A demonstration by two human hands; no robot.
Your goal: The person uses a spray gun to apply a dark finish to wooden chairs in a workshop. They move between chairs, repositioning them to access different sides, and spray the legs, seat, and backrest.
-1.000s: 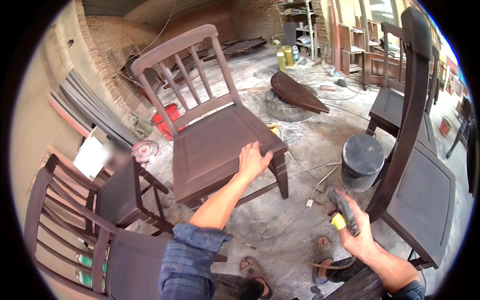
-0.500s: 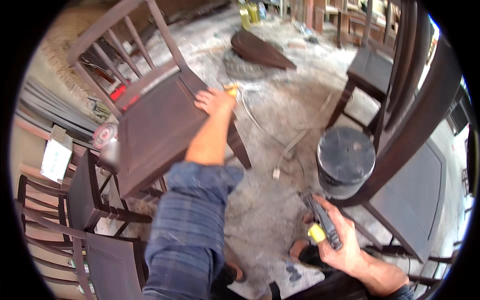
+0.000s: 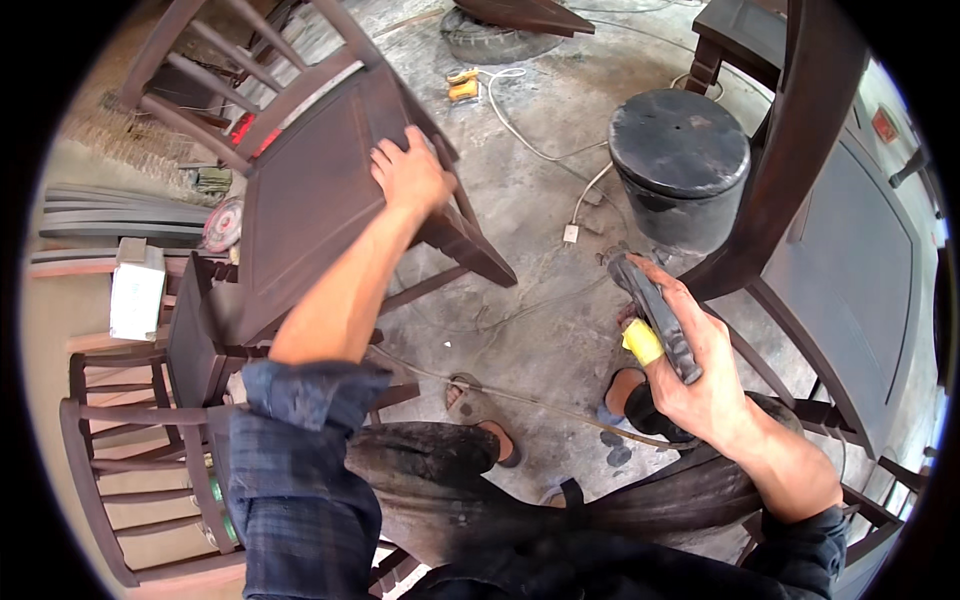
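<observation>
My left hand (image 3: 413, 180) grips the near right edge of a dark brown wooden chair (image 3: 310, 190), its bent fingers lying over the seat. The chair stands at a slant on the left, its slatted back toward the far side. In my right hand (image 3: 705, 385) is a long black hand tool (image 3: 655, 315) with a dark head; its exact kind is unclear. A yellow piece (image 3: 642, 342) shows beside it, against my fingers. Just beyond the tool stands a lidded black bucket (image 3: 680, 145).
A second dark chair (image 3: 840, 270) leans at the right, and more chairs (image 3: 140, 480) crowd the lower left. A white cord (image 3: 510, 115) runs over the floor near a yellow-orange object (image 3: 463, 85). A tyre (image 3: 490, 40) lies at the back. A thin strip (image 3: 540, 403) crosses near my feet.
The view has tipped downward, so my legs and feet now show. My left hand stays at the chair seat's edge, its fingers more bent. My right hand still holds the black tool.
</observation>
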